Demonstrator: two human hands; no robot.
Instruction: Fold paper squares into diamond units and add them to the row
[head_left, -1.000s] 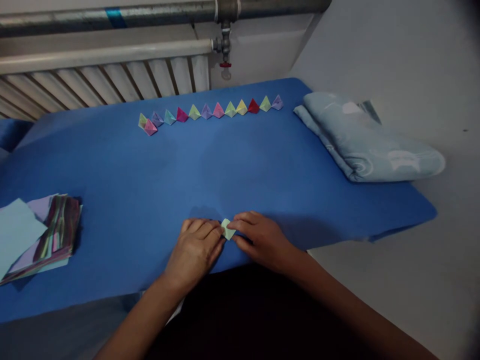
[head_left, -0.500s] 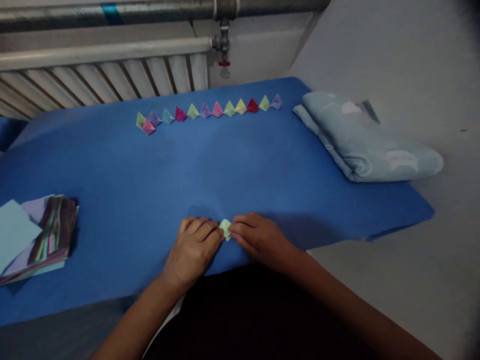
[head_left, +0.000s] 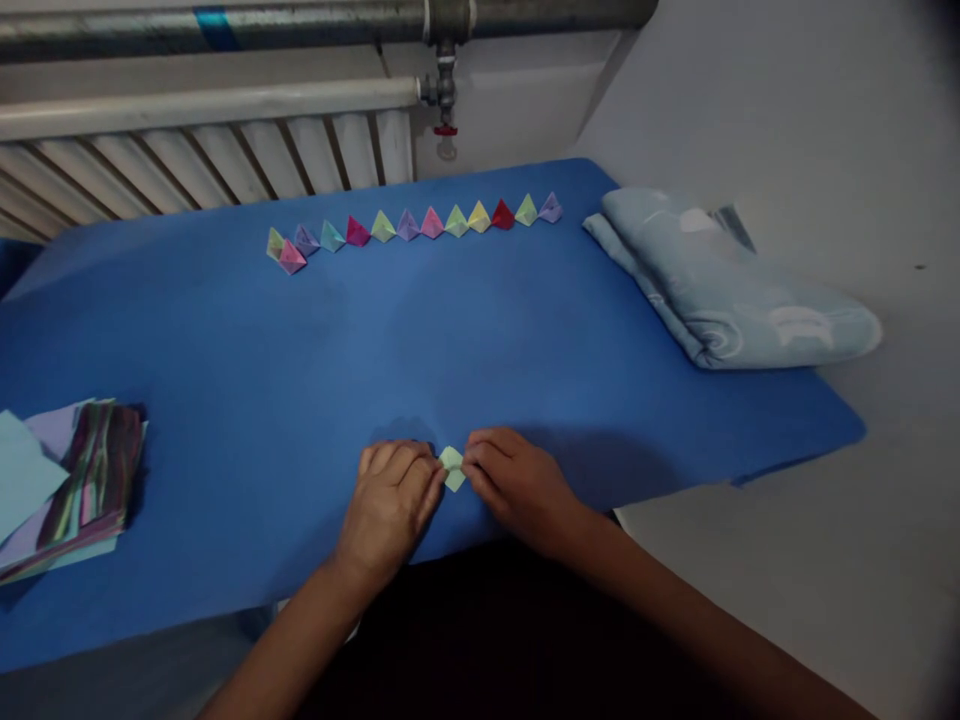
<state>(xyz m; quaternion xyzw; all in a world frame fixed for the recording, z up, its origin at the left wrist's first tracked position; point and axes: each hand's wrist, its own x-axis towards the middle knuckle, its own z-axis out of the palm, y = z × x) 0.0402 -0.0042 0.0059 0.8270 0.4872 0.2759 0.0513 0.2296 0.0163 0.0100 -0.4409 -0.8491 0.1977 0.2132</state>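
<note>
Between my two hands, near the front edge of the blue-covered table (head_left: 360, 340), is a small folded piece of pale green paper (head_left: 452, 468), roughly diamond-shaped. My left hand (head_left: 394, 500) pinches its left corner, with the fingers curled. At the right corner, the fingertips of my right hand (head_left: 517, 485) close on the paper. My thumbs are partly hidden. Farther back stands a row of small folded paper pieces (head_left: 431, 222) in pink, red, yellow, green, blue and purple. A pink folded piece (head_left: 292, 258) sits just in front of the row's left end.
A stack of coloured paper sheets (head_left: 94, 480) lies at the left, a light blue sheet (head_left: 26, 475) on top. On the right rests a folded grey-blue blanket (head_left: 750, 290) against the wall. Behind the table are a white radiator (head_left: 225, 160) and a pipe with a red-handled valve (head_left: 445, 130).
The green paper now shows a wider, opened diamond with a visible lower point. Both hands still hold its sides, and the view has shifted slightly.
</note>
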